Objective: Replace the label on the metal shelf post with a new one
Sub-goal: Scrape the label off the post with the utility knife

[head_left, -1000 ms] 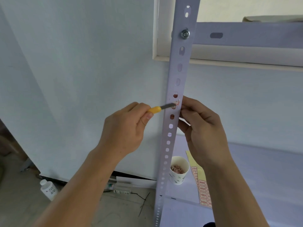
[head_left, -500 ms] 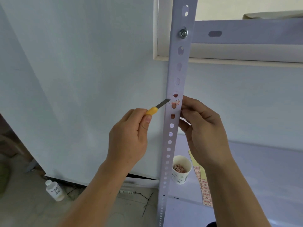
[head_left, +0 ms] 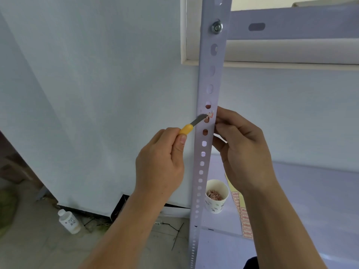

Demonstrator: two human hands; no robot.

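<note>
A pale perforated metal shelf post (head_left: 210, 78) runs top to bottom through the middle. A small red-and-white label remnant (head_left: 210, 114) clings to it at mid height. My left hand (head_left: 161, 162) grips a yellow-handled knife (head_left: 191, 125), its blade tip touching the label from the left. My right hand (head_left: 242, 146) wraps the post's right edge, fingertips right beside the label. A sheet of new red labels (head_left: 243, 216) lies on the lower shelf, partly hidden by my right forearm.
A paper cup (head_left: 216, 197) holding label scraps stands on the lower shelf (head_left: 310, 200) just right of the post. A bolt (head_left: 217, 27) joins the post to the upper shelf beam. A white bottle (head_left: 69, 221) stands on the floor at lower left, near thin black cables.
My left hand dropped lower, then shifted right toward the post; the blade stays at the label, now angled upward. My right hand stays on the post.
</note>
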